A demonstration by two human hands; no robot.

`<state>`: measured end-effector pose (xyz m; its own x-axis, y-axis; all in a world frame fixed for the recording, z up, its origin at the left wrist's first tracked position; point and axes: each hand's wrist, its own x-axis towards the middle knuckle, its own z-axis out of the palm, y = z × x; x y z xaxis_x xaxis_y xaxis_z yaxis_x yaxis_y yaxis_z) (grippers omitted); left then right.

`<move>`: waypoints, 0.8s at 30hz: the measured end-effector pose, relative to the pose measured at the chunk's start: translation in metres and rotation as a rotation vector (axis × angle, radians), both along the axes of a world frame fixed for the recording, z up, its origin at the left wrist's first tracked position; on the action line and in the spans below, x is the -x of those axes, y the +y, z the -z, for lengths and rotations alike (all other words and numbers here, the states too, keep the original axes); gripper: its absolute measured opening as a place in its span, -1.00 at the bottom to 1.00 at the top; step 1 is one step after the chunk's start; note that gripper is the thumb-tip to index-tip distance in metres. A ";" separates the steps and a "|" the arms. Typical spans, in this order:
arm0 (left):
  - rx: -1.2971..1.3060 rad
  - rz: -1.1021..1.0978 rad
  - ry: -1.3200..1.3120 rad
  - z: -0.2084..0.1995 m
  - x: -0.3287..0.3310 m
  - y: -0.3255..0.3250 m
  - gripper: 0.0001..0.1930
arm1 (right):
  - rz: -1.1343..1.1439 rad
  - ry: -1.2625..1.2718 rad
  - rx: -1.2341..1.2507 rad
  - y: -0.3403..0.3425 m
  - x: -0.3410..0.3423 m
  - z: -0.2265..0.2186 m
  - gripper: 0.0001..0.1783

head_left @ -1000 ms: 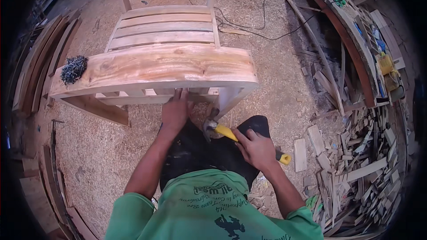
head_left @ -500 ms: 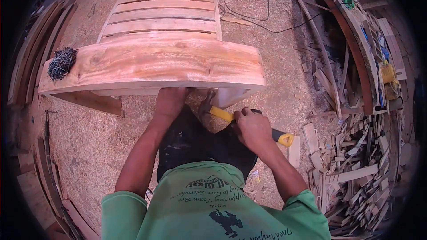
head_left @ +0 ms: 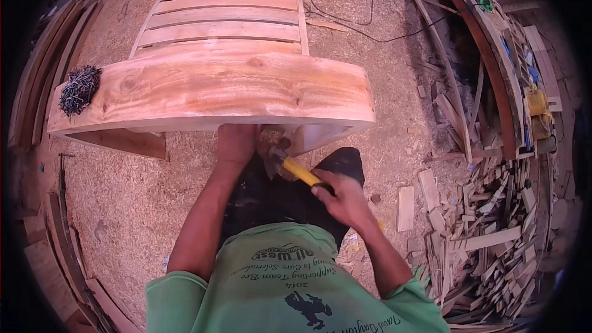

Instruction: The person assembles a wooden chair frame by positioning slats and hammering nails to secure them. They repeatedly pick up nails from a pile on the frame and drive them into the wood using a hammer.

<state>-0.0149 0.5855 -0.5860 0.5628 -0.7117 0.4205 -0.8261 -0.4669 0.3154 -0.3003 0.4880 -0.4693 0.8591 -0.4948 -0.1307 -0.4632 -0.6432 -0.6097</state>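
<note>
A claw hammer [head_left: 299,170] with a yellow and black handle is gripped in my right hand [head_left: 343,196], which is closed round the handle. Its metal head is just right of my left wrist, below the front edge of a wide, curved wooden board [head_left: 213,89]. My left hand [head_left: 238,140] reaches up under that edge; its fingers are hidden behind the board, so what they hold does not show. The board forms the near end of a wooden frame with slats [head_left: 222,17] behind it. A heap of nails [head_left: 80,89] rests on the board's left end.
Offcuts [head_left: 499,240] are piled on the floor at right, below a long wooden bench [head_left: 478,49] with a yellow container [head_left: 538,102]. Planks [head_left: 46,77] lean at far left. A black cable [head_left: 370,21] crosses the floor of wood shavings [head_left: 123,209].
My right hand has moved slightly left and down, and the hammer has tilted, its head shifting left toward my left wrist. The left hand remains under the board.
</note>
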 end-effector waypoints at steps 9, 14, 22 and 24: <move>0.002 0.087 -0.073 -0.005 -0.007 0.008 -0.76 | 0.289 -0.147 -0.182 0.057 0.001 -0.011 -0.29; 0.026 0.108 -0.091 -0.012 -0.005 0.004 -0.78 | 0.360 -0.233 -0.008 0.064 -0.030 -0.016 -0.19; 0.047 0.090 -0.079 -0.006 -0.005 0.004 -0.78 | 0.336 -0.244 0.199 0.056 -0.047 0.011 -0.21; 0.056 0.110 -0.058 0.000 -0.004 0.004 -0.77 | 0.331 -0.137 0.180 0.051 -0.049 0.019 -0.20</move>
